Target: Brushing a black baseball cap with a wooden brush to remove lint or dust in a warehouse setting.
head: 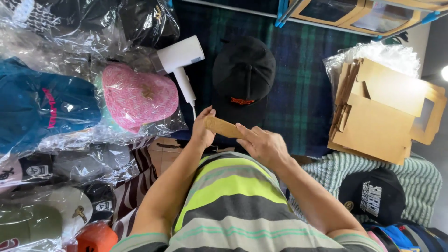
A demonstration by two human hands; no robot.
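We grip a flat brown cardboard strip point(223, 127) between our left hand point(202, 130) and right hand point(262, 144), each pinching one end, just below a black fabric cap point(242, 74) beyond our fingertips.

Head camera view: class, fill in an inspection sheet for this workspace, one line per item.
Surface: dark green plaid cloth.
Job's things: brown cardboard piece, black cap beyond it.
Clutter: bagged caps at left, stack of flat cardboard boxes at right, white hair dryer.
Grippers: left hand and right hand both hold the cardboard piece.
Cables: dryer cord barely visible.
Surroundings: framed boxes at top.
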